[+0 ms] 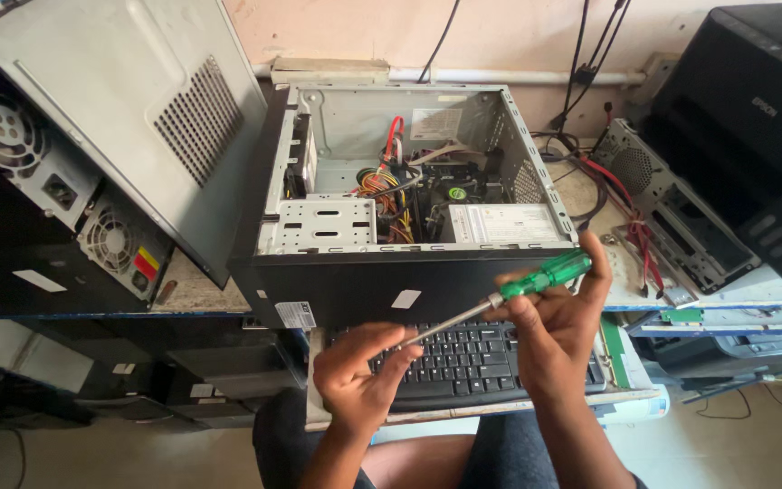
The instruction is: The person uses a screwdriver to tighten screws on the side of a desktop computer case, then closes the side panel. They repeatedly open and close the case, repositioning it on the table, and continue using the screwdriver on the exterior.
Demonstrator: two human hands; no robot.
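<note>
My right hand grips a screwdriver by its clear green handle, the metal shaft slanting down to the left. My left hand is cupped with its fingertips at the shaft's tip; whether something small lies in the palm I cannot tell. Both hands hover over a black keyboard on a pull-out shelf, just in front of an open black computer case lying on its side, its drive cage, coloured cables and boards showing inside.
A second grey computer tower stands tilted at the left with its fans facing me. A bare metal chassis part with red wires lies to the right, beside a black printer. Cables hang down the wall behind.
</note>
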